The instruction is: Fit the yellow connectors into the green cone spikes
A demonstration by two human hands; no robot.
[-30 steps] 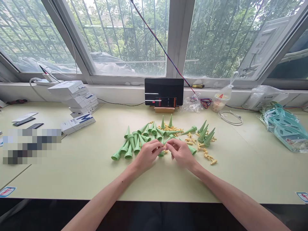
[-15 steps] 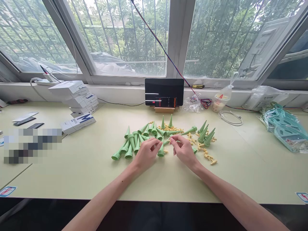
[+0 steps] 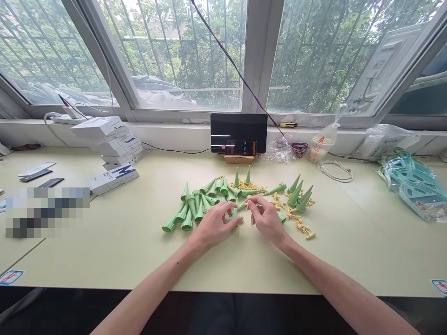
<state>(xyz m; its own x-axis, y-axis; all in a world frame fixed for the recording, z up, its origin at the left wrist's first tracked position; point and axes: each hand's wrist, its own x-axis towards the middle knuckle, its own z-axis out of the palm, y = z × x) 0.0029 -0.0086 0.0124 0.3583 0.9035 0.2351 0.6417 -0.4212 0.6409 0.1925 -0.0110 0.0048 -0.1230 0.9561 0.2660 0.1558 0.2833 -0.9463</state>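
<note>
A pile of green plastic cones (image 3: 195, 204) lies on the pale green table (image 3: 122, 242), with several small yellow pegs (image 3: 300, 225) scattered among and to the right of them. My left hand (image 3: 216, 225) curls its fingers round one green cone (image 3: 234, 215) standing at the front of the pile. My right hand (image 3: 267, 218) is just to the right, its thumb and forefinger pinched on a small yellow peg (image 3: 247, 203) close to that cone. A few cones (image 3: 299, 195) stand upright at the right.
A stack of white boxes (image 3: 108, 142) sits at the back left. A dark screen with a phone (image 3: 240, 148) stands by the window. A cup in a bag (image 3: 319, 144), a white cable (image 3: 335, 170) and bagged teal items (image 3: 415, 186) lie to the right.
My hands separated and moved slightly away from me. The left hand closed its fingers round the green cone; the right hand keeps its pinch on a yellow peg.
</note>
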